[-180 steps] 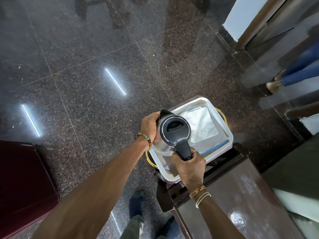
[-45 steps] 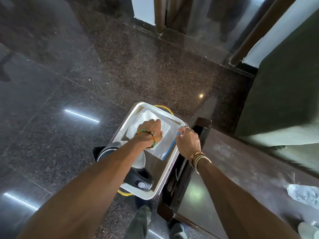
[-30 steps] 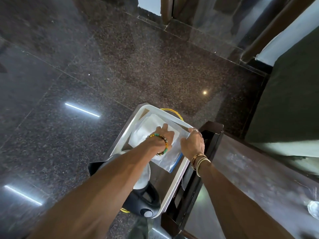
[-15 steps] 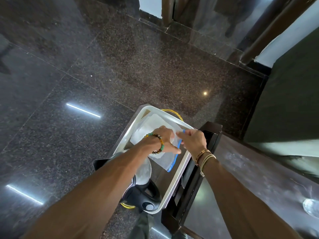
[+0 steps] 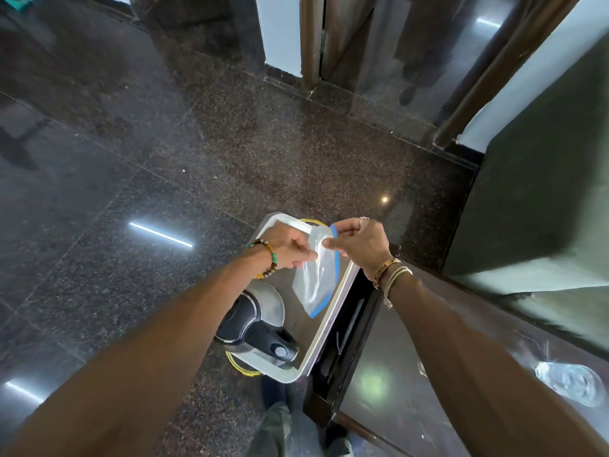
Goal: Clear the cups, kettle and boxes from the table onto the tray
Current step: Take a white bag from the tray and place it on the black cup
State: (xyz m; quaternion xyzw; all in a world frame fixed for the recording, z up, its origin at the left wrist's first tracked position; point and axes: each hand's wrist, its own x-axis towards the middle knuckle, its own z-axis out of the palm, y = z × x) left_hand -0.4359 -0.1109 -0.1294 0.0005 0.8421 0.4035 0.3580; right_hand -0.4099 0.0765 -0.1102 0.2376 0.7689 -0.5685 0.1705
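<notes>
My hands, left (image 5: 290, 247) and right (image 5: 357, 244), pinch a limp clear plastic bag (image 5: 314, 275) with blue edging above the metal tray (image 5: 333, 308); the steel kettle (image 5: 255, 319) sits at its near end.

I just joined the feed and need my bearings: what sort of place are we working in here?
Probably a hotel room or a similar lodging, though I can't be sure. The floor is polished dark stone, a door frame stands ahead, and a kettle sits on a metal tray beside a glossy dark table.
</notes>
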